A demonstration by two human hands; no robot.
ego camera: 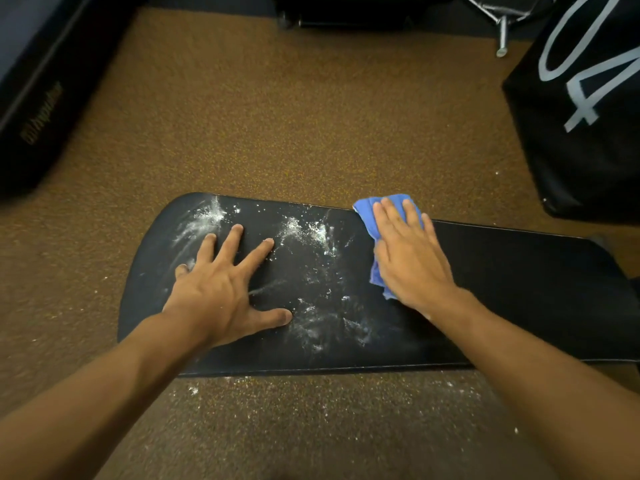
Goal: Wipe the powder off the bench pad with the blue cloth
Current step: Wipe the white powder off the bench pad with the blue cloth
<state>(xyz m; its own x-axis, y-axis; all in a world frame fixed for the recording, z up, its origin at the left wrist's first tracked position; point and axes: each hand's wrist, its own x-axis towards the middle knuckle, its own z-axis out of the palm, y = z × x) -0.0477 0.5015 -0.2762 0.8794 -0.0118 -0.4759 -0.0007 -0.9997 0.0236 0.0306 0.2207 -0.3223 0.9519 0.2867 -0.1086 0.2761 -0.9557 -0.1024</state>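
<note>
Several white powder (313, 233) smears, black bench pad (502, 271)

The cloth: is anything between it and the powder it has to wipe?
Nothing between the cloth and the nearest powder. The left hand rests on the pad, before the far-left patch.

We seem to be in a gym or training room. We look down on a long black padded bench pad (502, 289) dusted with white powder (311, 237) that looks like chalk, set over speckled brown rubber-like flooring (277, 116). A big black padded block (588, 133) with a large pale "04" stands at the right, a dark mat (34, 98) lies at the left, and metal frame legs (502, 29) show at the top.
</note>
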